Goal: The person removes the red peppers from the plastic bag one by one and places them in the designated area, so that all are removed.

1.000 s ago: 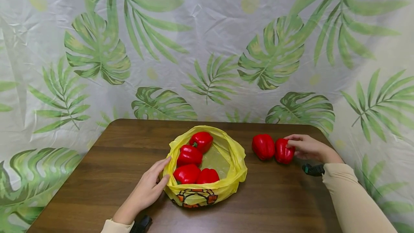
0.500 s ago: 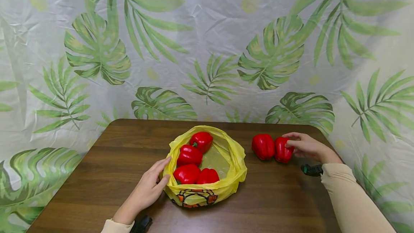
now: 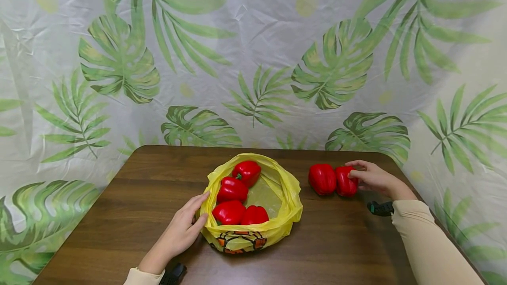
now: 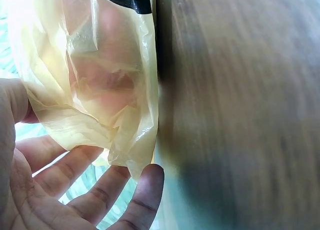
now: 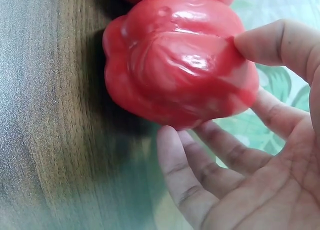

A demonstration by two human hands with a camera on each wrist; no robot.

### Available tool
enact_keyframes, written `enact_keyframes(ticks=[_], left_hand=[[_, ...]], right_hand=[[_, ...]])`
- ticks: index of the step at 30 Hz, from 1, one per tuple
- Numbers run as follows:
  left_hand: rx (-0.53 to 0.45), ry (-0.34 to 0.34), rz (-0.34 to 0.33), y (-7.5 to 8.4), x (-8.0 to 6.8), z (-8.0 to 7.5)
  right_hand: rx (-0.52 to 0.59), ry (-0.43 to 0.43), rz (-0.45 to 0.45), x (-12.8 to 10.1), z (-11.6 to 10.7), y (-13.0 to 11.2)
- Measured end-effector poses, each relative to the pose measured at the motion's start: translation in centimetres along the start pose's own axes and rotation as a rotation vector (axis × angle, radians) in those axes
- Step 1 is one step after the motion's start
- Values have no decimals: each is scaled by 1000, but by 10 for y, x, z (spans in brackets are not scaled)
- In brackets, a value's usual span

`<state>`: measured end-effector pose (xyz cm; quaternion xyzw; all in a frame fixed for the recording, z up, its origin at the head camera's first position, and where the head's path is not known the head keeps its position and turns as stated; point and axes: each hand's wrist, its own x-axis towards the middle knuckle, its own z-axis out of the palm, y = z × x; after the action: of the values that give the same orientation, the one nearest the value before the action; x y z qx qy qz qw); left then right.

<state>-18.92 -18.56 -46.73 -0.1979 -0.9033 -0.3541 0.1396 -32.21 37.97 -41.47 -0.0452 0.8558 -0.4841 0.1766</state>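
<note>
Red pepper (image 3: 346,181) near the table's (image 3: 130,206) far right corner sits loosely between my right hand's (image 3: 372,178) thumb and fingers, so I'd firm that grip while my flat left hand (image 3: 180,231) steadies the yellow bag (image 3: 291,203).

Staged recording corner rather than a lived-in room. Glossy, creased backdrop sheet (image 3: 253,56) printed with green palm and monstera leaves, hung close behind the table (image 3: 130,206) and wrapping past both its sides, hiding any wall. Dark wood-grain tabletop with rounded far corners. No furniture, shelves or appliances visible around the table
</note>
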Motion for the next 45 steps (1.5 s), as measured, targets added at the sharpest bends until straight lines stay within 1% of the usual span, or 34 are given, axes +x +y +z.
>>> enact_keyframes(ticks=[7, 15, 22, 25, 30, 33, 37, 40, 45], left_hand=[[2, 3, 3, -1, 0, 1], [-6, 18, 41, -4, 0, 3], [-19, 8, 33, -3, 0, 3], [-22, 1, 22, -3, 0, 2], [-30, -6, 12, -3, 0, 1], [-27, -5, 14, -2, 0, 1], [-16, -6, 16, -1, 0, 0], [-11, -6, 16, -1, -1, 0], [-12, -2, 21, -2, -1, 0]], right_hand=[[10, -4, 25, 0, 0, 3], [-18, -4, 44, -3, -1, 3], [-8, -20, 31, -4, -3, 5], [6, -14, 28, -5, -3, 2], [-33, 21, 0, -5, -7, -4], [-84, 50, -41, -8, -10, -11], [-168, 88, -99, -11, -11, -22], [-216, 117, -126, -12, -11, -32], [-252, 167, -177, -11, -6, -51]])
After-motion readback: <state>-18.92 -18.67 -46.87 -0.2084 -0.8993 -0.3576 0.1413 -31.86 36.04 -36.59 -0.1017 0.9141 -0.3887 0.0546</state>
